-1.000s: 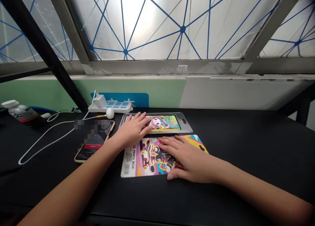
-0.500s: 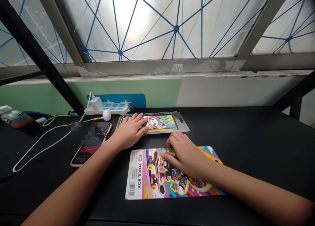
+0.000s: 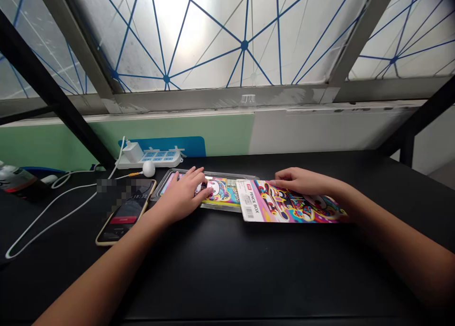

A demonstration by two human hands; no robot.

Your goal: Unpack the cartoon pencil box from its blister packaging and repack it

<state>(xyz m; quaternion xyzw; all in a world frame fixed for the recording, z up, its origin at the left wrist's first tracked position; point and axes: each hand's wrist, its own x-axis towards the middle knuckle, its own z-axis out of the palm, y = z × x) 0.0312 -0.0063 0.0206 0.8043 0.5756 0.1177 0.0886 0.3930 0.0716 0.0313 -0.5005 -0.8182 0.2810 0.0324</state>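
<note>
My left hand (image 3: 183,194) lies flat with spread fingers on a colourful pencil box in a clear plastic blister pack (image 3: 222,194) on the black table (image 3: 227,269). My right hand (image 3: 302,180) grips the far edge of a bright cardboard insert printed "PENCIL BOX" (image 3: 287,206). It holds the card tilted, with the card's left end overlapping the blister pack's right end.
A phone (image 3: 126,210) with a lit screen lies left of my left hand. Behind it a white power strip (image 3: 151,158) with a charger and a white cable (image 3: 46,210) sits by the wall. A bottle (image 3: 16,181) lies at the far left.
My right hand took the card by its far edge, lifted it from the table in front of me and carried it back and right beside the blister pack. The left hand stayed put.
</note>
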